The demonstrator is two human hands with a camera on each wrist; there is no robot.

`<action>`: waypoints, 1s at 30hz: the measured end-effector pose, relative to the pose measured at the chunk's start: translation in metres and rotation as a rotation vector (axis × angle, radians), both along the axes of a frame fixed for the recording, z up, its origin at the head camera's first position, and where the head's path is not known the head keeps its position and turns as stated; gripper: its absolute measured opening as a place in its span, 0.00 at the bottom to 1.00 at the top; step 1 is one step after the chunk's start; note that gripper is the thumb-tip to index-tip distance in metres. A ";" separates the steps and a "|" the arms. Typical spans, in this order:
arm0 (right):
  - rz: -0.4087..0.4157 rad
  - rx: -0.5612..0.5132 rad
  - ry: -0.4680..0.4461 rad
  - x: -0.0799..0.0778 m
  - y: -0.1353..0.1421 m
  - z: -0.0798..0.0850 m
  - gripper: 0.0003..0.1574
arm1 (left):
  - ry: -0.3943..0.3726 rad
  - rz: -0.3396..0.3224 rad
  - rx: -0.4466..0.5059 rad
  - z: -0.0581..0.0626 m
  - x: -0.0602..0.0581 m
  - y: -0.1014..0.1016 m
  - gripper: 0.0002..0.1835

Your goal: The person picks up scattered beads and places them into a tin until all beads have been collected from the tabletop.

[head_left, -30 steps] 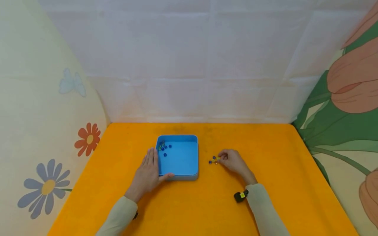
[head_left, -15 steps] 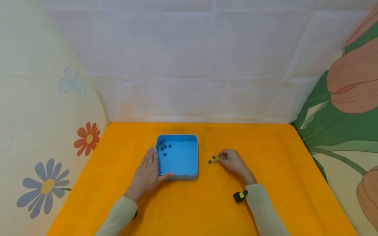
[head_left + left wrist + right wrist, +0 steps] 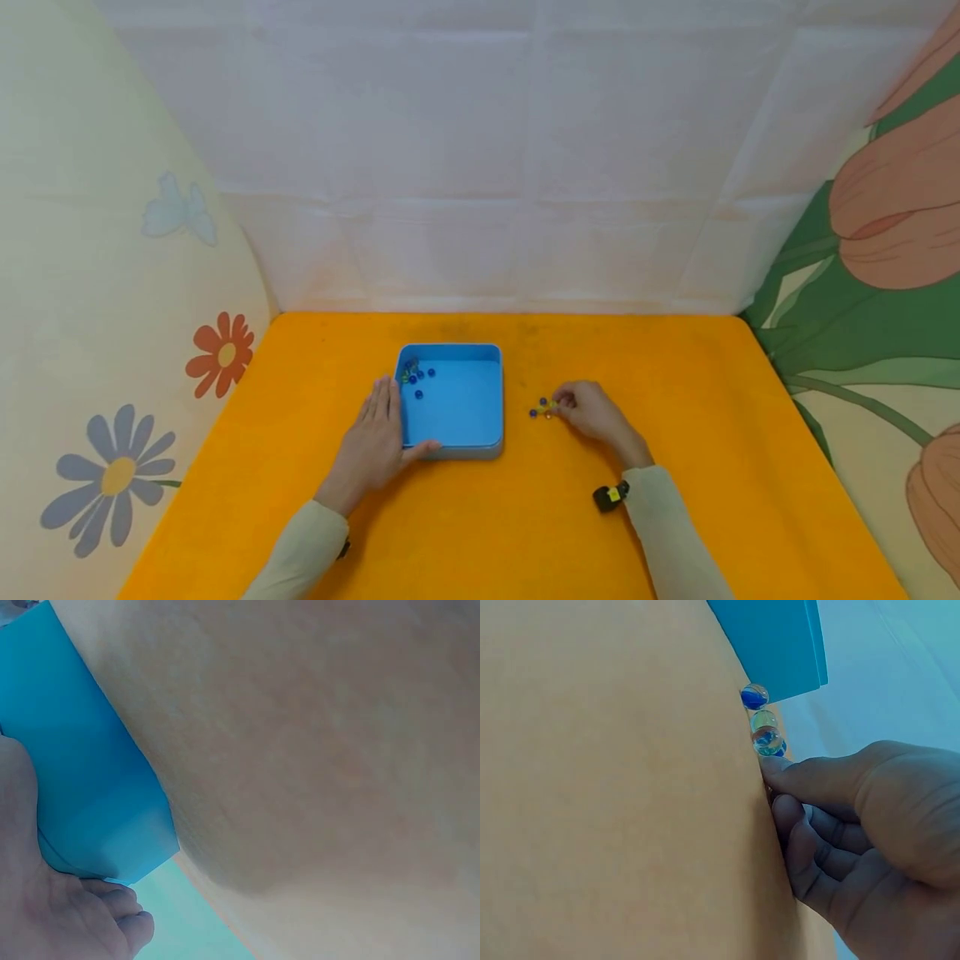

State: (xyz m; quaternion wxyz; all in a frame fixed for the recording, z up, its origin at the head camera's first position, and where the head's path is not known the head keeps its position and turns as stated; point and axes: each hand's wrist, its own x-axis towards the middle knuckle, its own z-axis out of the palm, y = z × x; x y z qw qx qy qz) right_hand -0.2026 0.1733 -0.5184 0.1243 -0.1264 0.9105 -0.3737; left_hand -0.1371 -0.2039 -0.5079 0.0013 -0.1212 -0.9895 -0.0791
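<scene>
My left hand (image 3: 372, 442) lies with straight fingers along the left wall of a square blue box (image 3: 457, 408), its thumb reaching across the near wall. In the left wrist view the hand (image 3: 75, 900) lies against the box's blue side (image 3: 97, 765). Several blue and yellowish glass marbles (image 3: 419, 394) sit in the box's far left corner. Right of the box, my right hand (image 3: 596, 412) pinches a marble at a small cluster of marbles (image 3: 533, 412) on the table. In the right wrist view, clear marbles with coloured swirls (image 3: 755, 697) line up beyond the thumb; the pinched one is mostly hidden.
An orange cloth (image 3: 480, 533) covers the table. Behind it hangs a white sheet (image 3: 480, 167), with flower-patterned cloths (image 3: 892, 333) at both sides. A black wrist camera (image 3: 609, 497) sits at my right cuff.
</scene>
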 end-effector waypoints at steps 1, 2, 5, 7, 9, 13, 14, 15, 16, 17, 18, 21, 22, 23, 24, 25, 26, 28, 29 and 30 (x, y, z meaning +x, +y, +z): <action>0.002 0.000 0.002 0.000 0.000 0.000 0.09 | -0.002 0.001 0.005 0.000 0.000 0.000 0.68; 0.004 -0.002 0.005 0.000 0.000 0.001 0.09 | -0.004 0.001 0.008 -0.001 0.000 0.000 0.68; 0.001 -0.011 0.006 0.001 0.001 0.001 0.09 | -0.001 0.002 0.012 -0.001 0.000 0.000 0.68; -0.006 -0.019 0.007 0.001 0.001 0.001 0.08 | 0.005 0.002 0.012 -0.001 -0.001 0.000 0.68; -0.012 -0.023 0.011 0.001 0.001 0.001 0.08 | 0.010 0.000 0.011 -0.002 -0.001 0.000 0.68; -0.024 -0.033 0.019 0.002 0.000 -0.001 0.08 | 0.014 -0.001 0.007 -0.003 -0.001 -0.001 0.68; -0.027 -0.036 0.019 0.002 0.000 -0.001 0.08 | 0.014 0.000 0.005 -0.003 -0.001 -0.001 0.68; -0.030 -0.038 0.019 0.002 0.000 -0.001 0.08 | 0.015 0.001 0.003 -0.003 -0.001 -0.001 0.68; -0.031 -0.042 0.018 0.002 0.000 0.000 0.08 | 0.016 0.001 0.000 -0.003 -0.001 0.000 0.68; -0.033 -0.044 0.017 0.002 0.000 0.000 0.07 | 0.017 0.002 -0.002 -0.003 -0.001 0.000 0.68; -0.034 -0.047 0.016 0.002 0.000 0.000 0.07 | 0.016 0.004 -0.004 -0.003 -0.001 0.000 0.68; -0.038 -0.054 0.014 0.002 0.001 0.000 0.08 | 0.015 0.006 -0.005 -0.003 -0.002 0.000 0.68; -0.039 -0.058 0.012 0.001 0.001 0.000 0.08 | 0.015 0.006 -0.005 -0.003 -0.002 0.000 0.68; -0.043 -0.058 0.011 0.001 0.001 0.000 0.08 | 0.016 0.007 -0.004 -0.004 -0.002 0.000 0.68; -0.044 -0.059 0.011 0.001 0.001 0.000 0.09 | 0.016 0.007 -0.003 -0.004 -0.002 0.000 0.68; -0.048 -0.060 0.012 0.001 0.002 0.000 0.09 | 0.017 0.006 -0.002 -0.004 -0.002 0.000 0.68; -0.051 -0.062 0.013 0.001 0.002 0.001 0.09 | 0.017 0.005 0.000 -0.004 -0.002 0.000 0.68; -0.057 -0.060 0.021 0.001 0.002 0.001 0.09 | 0.016 0.003 0.003 -0.005 -0.002 0.000 0.68; -0.060 -0.059 0.027 0.000 0.002 0.002 0.09 | 0.016 0.002 0.005 -0.005 -0.002 0.000 0.68; -0.062 -0.061 0.032 0.000 0.002 0.002 0.09 | 0.016 0.000 0.005 -0.005 -0.002 0.000 0.68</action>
